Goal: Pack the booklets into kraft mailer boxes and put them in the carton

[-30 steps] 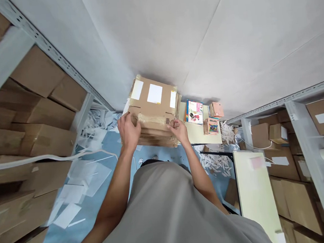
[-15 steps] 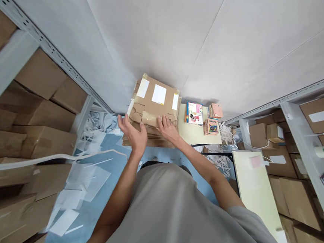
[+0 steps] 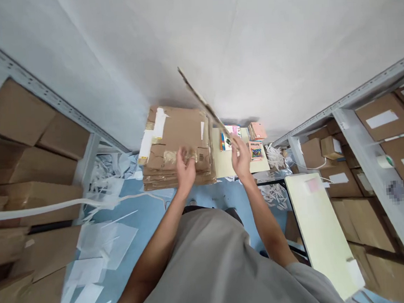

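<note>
Edge-on to me, a flattened cardboard box [image 3: 205,105] is tilted up in front of the wall. My right hand [image 3: 241,161] grips its lower end, over the small table. My left hand [image 3: 185,172] is over the front of a stack of flattened cardboard boxes [image 3: 182,127], thumb and fingers apart and slightly blurred. White labels and torn clear tape show on the top box of that stack. Whether the left fingers touch it I cannot tell. Right of the stack, several books and booklets [image 3: 256,151] lie on a pale table [image 3: 224,167], partly behind the raised cardboard.
Shelves with brown cartons [image 3: 34,202] stand at left; more cartons [image 3: 346,208] fill the right rack. A second pale table [image 3: 322,235] is at lower right. Paper sheets [image 3: 87,272] and shreds litter the blue floor. A white cable [image 3: 46,210] crosses at left.
The top flattened box has come off the stack and now stands tilted in my right hand, which moved right. My left hand shifted right over the stack. The view has turned slightly.
</note>
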Available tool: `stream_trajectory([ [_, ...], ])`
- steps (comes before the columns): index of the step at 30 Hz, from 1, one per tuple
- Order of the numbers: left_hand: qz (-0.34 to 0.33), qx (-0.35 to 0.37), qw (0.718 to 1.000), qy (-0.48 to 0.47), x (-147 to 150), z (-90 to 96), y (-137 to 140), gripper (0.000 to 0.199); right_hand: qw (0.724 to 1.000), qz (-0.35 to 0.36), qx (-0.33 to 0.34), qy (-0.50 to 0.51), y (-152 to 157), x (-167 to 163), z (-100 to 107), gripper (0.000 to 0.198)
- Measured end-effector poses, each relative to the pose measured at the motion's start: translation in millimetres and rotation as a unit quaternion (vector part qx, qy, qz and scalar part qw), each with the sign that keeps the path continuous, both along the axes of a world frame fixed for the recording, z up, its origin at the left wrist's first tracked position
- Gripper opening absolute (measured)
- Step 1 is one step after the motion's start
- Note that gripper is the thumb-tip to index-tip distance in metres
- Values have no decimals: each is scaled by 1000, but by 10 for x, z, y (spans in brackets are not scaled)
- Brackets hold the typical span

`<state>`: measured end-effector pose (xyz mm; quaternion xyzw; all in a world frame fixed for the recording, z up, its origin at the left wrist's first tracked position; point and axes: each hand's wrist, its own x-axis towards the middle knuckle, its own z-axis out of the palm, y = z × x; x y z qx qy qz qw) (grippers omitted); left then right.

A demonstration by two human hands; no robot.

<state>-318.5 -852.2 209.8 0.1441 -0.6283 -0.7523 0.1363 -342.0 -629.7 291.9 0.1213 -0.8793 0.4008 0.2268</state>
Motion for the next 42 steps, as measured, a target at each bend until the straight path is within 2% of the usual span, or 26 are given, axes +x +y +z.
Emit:
stream_trajectory([
  [2, -32, 0, 999, 17, -134, 69, 144, 75, 992, -95, -85, 6, 404, 256, 86, 50],
  [5, -79, 2, 996, 34, -362, 181, 476, 72, 957, -217, -193, -3, 1005, 720, 136, 55],
  [10, -201, -12, 979, 32, -635, 300, 1360, 73, 892, -293, -343, -11, 2045, 1614, 3, 52],
  [13, -316, -45, 947, 27, -624, 333, 2037, 77, 860, -327, -390, -40, 2637, 2198, -150, 51],
  [17, -467, -49, 882, 36, -403, 413, 2993, 89, 827, -377, -415, -40, 3287, 2922, -283, 51],
  [21, -580, -34, 814, 7, -51, 534, 3974, 102, 805, -422, -417, -33, 3800, 3586, -261, 51],
  [23, -618, -28, 786, -10, 151, 562, 4458, 104, 797, -436, -415, -43, 4013, 3907, -222, 51],
  [27, -650, -33, 759, -7, 562, 510, 5265, 94, 790, -450, -411, -62, 4346, 4456, -165, 49],
  [30, -677, -53, 734, -4, 795, 432, 5661, 89, 778, -484, -397, -48, 4546, 4710, -180, 46],
  [33, -702, -81, 708, -13, 902, 355, 5948, 88, 758, -518, -395, -37, 4737, 4818, -260, 45],
  [37, -722, -102, 684, -22, 855, 208, 6339, 86, 736, -546, -400, -36, 4989, 4824, -453, 49],
  [42, -754, -121, 645, -18, 691, -75, 6944, 77, 712, -574, -402, -45, 5280, 4734, -744, 54],
])
